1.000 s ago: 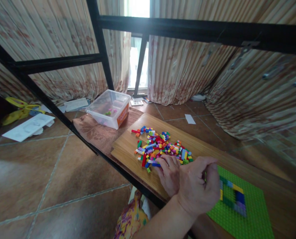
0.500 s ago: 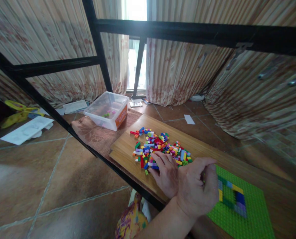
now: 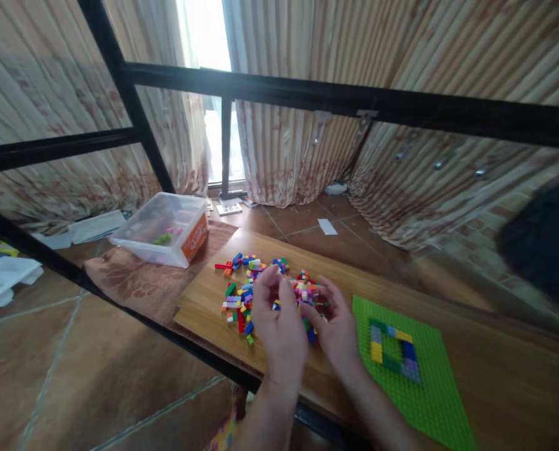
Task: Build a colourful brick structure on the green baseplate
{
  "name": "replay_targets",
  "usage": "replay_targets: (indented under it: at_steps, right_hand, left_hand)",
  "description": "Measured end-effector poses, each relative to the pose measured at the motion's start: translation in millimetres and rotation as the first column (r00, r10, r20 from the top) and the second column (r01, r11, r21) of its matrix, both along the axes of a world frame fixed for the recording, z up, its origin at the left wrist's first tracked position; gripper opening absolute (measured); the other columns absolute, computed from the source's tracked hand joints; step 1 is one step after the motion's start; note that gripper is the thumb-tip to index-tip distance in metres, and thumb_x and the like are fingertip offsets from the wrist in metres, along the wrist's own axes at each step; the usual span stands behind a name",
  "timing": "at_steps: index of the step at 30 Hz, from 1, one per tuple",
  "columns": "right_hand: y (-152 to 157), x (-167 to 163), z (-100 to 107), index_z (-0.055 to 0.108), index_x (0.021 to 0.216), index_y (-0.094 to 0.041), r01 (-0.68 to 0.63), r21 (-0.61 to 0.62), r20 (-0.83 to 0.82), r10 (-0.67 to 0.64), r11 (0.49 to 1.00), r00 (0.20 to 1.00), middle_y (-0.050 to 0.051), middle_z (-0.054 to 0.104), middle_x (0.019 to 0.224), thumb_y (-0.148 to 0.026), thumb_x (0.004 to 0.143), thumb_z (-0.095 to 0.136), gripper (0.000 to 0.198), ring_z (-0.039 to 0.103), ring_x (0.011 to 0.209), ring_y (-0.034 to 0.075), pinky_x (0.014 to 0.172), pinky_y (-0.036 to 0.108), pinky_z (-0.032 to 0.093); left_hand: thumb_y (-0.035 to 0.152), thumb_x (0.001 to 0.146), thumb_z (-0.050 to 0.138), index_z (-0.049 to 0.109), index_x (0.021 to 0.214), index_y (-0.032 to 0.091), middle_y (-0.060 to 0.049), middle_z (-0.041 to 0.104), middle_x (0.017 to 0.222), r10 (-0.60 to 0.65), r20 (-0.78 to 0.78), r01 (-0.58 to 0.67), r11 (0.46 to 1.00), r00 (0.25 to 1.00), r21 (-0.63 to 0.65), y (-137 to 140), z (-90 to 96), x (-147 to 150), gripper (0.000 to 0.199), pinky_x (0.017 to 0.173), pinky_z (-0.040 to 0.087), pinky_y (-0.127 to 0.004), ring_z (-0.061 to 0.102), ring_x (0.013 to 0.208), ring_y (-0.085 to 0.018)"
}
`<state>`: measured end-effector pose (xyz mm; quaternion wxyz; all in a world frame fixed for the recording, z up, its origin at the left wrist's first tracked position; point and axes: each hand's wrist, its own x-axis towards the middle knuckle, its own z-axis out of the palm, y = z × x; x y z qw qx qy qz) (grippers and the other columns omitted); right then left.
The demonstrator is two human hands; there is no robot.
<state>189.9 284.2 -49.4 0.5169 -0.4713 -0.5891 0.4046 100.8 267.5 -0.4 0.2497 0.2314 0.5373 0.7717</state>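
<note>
My left hand (image 3: 282, 322) is raised over the pile of toy building bricks (image 3: 235, 300), its thumb and fingers pinched together at the tips. A small pale spot shows there, too small to name. Beside it, my right hand (image 3: 336, 322) hovers at the pile's right side with thumb and fingers curved and apart; bricks show between them. Both hands hide much of the pile. To the right lies a green baseplate (image 3: 442, 388), carrying a rectangular ring of bricks (image 3: 376, 352) in yellow, blue, green, grey and purple, hollow in the middle.
The wooden board (image 3: 199, 307) bears the bricks and baseplate. A clear plastic box (image 3: 143, 241) with a few pieces inside stands at the left on a brown cloth (image 3: 114, 275). Black metal bars (image 3: 308, 91) cross in front of curtains (image 3: 289, 150). A dark shape (image 3: 547, 238) is at right.
My left hand has moved from near the baseplate leftward to the pile, so my arms are no longer crossed. My right hand has drawn back rightward across the bricks. The view has turned right.
</note>
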Motion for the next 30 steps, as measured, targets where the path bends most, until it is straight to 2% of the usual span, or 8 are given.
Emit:
replay_targets:
  at_steps: [2,3,6,8,13,17,21,30]
  right_hand:
    - [-0.9,7.5,7.9,0.052,0.13,-0.025,0.013,-0.075,-0.136,-0.023,0.997,0.99,0.008,0.069,0.111,-0.037,0.076,0.072,0.059,0.067,0.094,0.022,0.081,0.038,0.055]
    - [-2.3,10.5,9.8,0.053,0.129,-0.024,0.02,-0.091,-0.185,-0.037,0.996,0.982,0.008,0.069,0.111,-0.037,0.075,0.072,0.059,0.067,0.095,0.022,0.082,0.039,0.055]
    - [-8.3,16.1,7.1,0.055,0.127,-0.023,0.068,-0.083,-0.237,-0.086,0.994,0.968,0.009,0.069,0.115,-0.037,0.075,0.072,0.056,0.066,0.101,0.023,0.089,0.042,0.053]
    - [-12.0,17.8,1.1,0.057,0.126,-0.024,0.077,-0.075,-0.215,-0.091,0.994,0.972,0.01,0.067,0.121,-0.037,0.076,0.071,0.053,0.064,0.108,0.024,0.094,0.043,0.051]
    - [-13.6,22.4,-5.5,0.059,0.123,-0.023,0.011,-0.104,-0.2,-0.032,0.995,0.979,0.01,0.064,0.127,-0.04,0.079,0.069,0.048,0.063,0.11,0.023,0.092,0.04,0.052]
    - [-8.3,27.5,0.3,0.061,0.12,-0.022,-0.023,-0.215,-0.267,-0.036,0.976,0.963,0.006,0.071,0.099,-0.05,0.081,0.064,0.048,0.066,0.079,0.018,0.069,0.032,0.054]
    - [-4.1,30.1,1.4,0.069,0.101,-0.02,0.015,-0.242,-0.218,-0.069,0.97,0.973,0.0,0.064,0.066,-0.056,0.083,0.057,0.042,0.058,0.061,0.016,0.053,0.026,0.045]
    - [-5.4,29.2,-7.9,0.063,0.075,-0.02,0.07,-0.261,-0.225,-0.131,0.963,0.965,-0.001,0.056,0.062,-0.057,0.083,0.054,0.039,0.047,0.055,0.012,0.046,0.022,0.034]
  left_hand:
    - [0.034,0.078,0.067,0.063,0.099,0.016,-0.005,0.067,0.094,-0.138,0.248,0.182,0.969,0.959,-0.166,6.1,-4.3,-5.4,0.028,0.071,0.048,-0.024,0.063,0.083,-0.015]
    - [0.038,0.077,0.068,0.063,0.096,0.014,-0.006,0.067,0.091,-0.265,0.396,0.366,0.907,0.879,-0.206,6.5,-6.0,-4.7,0.03,0.066,0.048,-0.024,0.063,0.079,-0.015]
    - [0.047,0.073,0.069,0.064,0.093,0.013,-0.009,0.068,0.091,-0.505,0.648,0.711,0.699,0.57,-0.081,-1.9,-9.1,6.7,0.04,0.062,0.048,-0.025,0.064,0.075,-0.016]
    - [0.048,0.068,0.074,0.063,0.091,0.012,-0.009,0.069,0.088,-0.555,0.669,0.749,0.663,0.494,-0.003,-9.5,-10.4,14.9,0.043,0.062,0.049,-0.024,0.065,0.073,-0.016]
    - [0.037,0.066,0.077,0.06,0.088,0.015,-0.004,0.068,0.08,-0.553,0.539,0.686,0.725,0.635,-0.063,-10.3,-17.6,15.3,0.036,0.061,0.048,-0.023,0.063,0.066,-0.013]
    - [0.031,0.073,0.07,0.062,0.091,0.015,-0.001,0.067,0.08,-0.573,0.215,0.611,0.764,0.791,-0.209,-1.7,-26.0,10.9,0.025,0.062,0.048,-0.023,0.06,0.066,-0.013]
    - [0.025,0.077,0.066,0.065,0.093,0.015,-0.002,0.068,0.084,-0.645,-0.004,0.626,0.744,0.764,-0.234,-0.8,-28.1,15.6,0.019,0.069,0.049,-0.024,0.062,0.074,-0.014]
    - [0.019,0.08,0.059,0.063,0.093,0.016,-0.003,0.069,0.086,-0.7,-0.22,0.614,0.706,0.679,-0.352,-0.3,-28.8,17.6,0.014,0.072,0.047,-0.025,0.063,0.078,-0.016]
